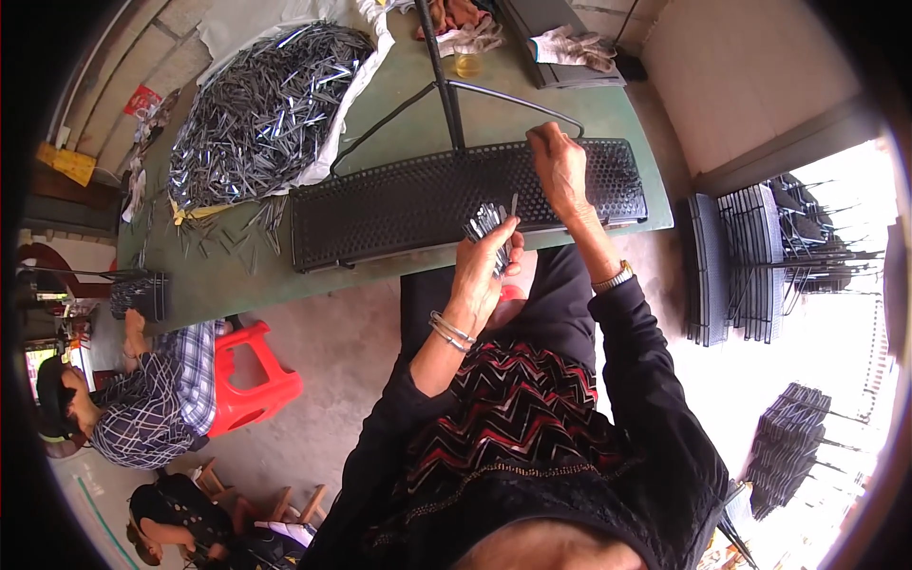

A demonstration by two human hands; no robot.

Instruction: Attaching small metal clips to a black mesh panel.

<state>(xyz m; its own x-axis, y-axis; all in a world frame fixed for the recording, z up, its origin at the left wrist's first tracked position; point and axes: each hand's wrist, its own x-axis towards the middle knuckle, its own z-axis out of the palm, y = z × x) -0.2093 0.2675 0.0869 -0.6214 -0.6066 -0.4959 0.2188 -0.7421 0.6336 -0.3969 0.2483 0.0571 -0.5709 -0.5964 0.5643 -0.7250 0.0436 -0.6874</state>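
My left hand [482, 269] is closed around a bundle of thin dark metal strips [485, 220], whose ends fan out above the thumb. One strip sticks out toward the right. In front of me lies a long black perforated metal panel [399, 207] with a rod frame behind it. My right hand [562, 177] is over the panel's right half, its fingers pinched together at the far edge. Whatever sits between those fingertips is hidden.
A large heap of metal strips [275, 104] fills a white sack on the green table [218, 294], with loose strips beside it. A glove [574, 49] and cup [466, 65] lie beyond. Stacked panels [750, 261] stand right. Two people sit left, near a red stool [249, 375].
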